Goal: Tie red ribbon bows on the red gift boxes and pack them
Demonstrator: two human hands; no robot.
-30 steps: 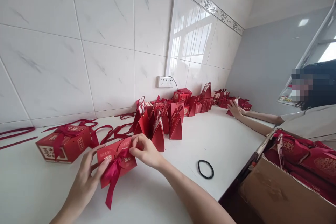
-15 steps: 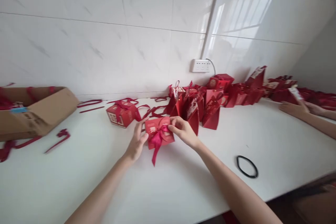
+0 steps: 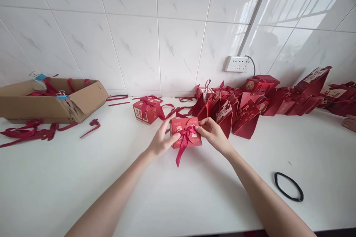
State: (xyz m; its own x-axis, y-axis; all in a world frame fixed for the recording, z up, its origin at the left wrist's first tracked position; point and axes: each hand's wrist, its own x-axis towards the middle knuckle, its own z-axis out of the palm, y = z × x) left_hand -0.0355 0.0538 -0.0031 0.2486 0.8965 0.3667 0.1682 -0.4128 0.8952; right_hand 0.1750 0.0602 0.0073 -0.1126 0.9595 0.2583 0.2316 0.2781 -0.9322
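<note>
A small red gift box (image 3: pixel 185 132) with a dark red ribbon bow (image 3: pixel 184 141) rests on the white counter (image 3: pixel 155 192) in front of me. My left hand (image 3: pixel 162 139) grips its left side, thumb and fingers pinching near the bow. My right hand (image 3: pixel 213 134) holds its right side, fingers pinched at the ribbon. One ribbon tail hangs down toward me. Behind it sits another tied red box (image 3: pixel 147 109).
A row of red gift bags and boxes (image 3: pixel 250 105) lines the tiled wall to the right, under a power strip (image 3: pixel 236 63). An open cardboard box (image 3: pixel 50 100) with ribbons sits left; loose ribbons (image 3: pixel 30 131) lie beside it. A black hair tie (image 3: pixel 288 186) lies right. Another person's fingers (image 3: pixel 349 123) show at the right edge.
My view has swung left and down: the cardboard box on the left has come into sight and the other person has slid almost out of frame. Both hands stay on the ribboned box.
</note>
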